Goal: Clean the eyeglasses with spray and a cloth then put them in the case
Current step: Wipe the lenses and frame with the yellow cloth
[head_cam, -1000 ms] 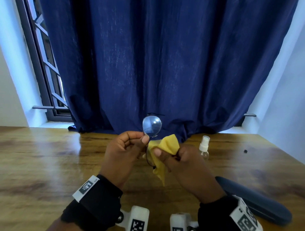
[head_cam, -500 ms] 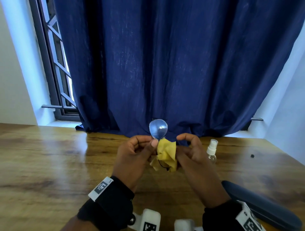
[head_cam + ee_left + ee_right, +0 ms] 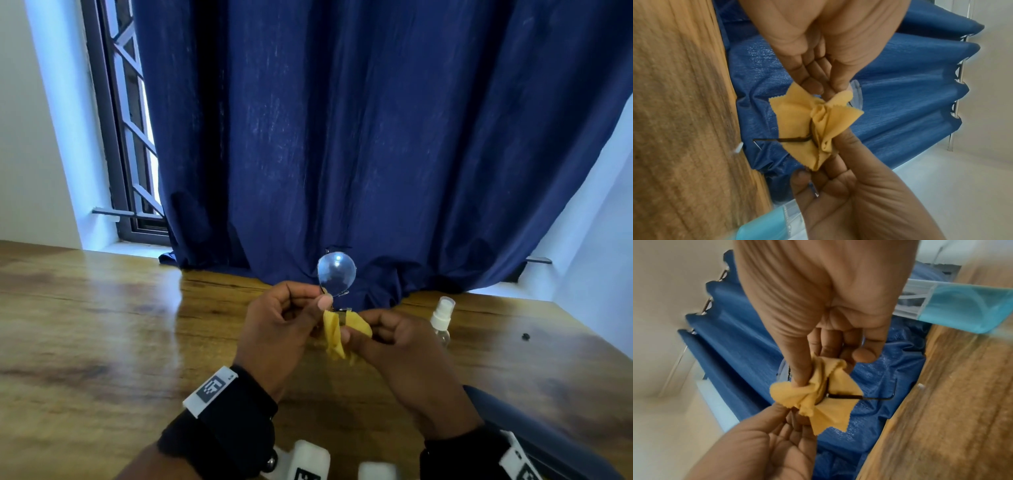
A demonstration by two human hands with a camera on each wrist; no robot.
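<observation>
A person holds thin dark wire-framed round eyeglasses (image 3: pixel 336 275) upright above a brown wooden table (image 3: pixel 102 342). The left hand (image 3: pixel 277 334) pinches the frame below the upper lens. The right hand (image 3: pixel 400 346) pinches a crumpled yellow cloth (image 3: pixel 334 334) around the lower lens. A small clear spray bottle (image 3: pixel 442 317) stands beside; a dark blue case (image 3: pixel 534 431) lies near the right wrist.

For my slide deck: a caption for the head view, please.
Left hand holds eyeglasses while right hand wipes with yellow cloth.
</observation>
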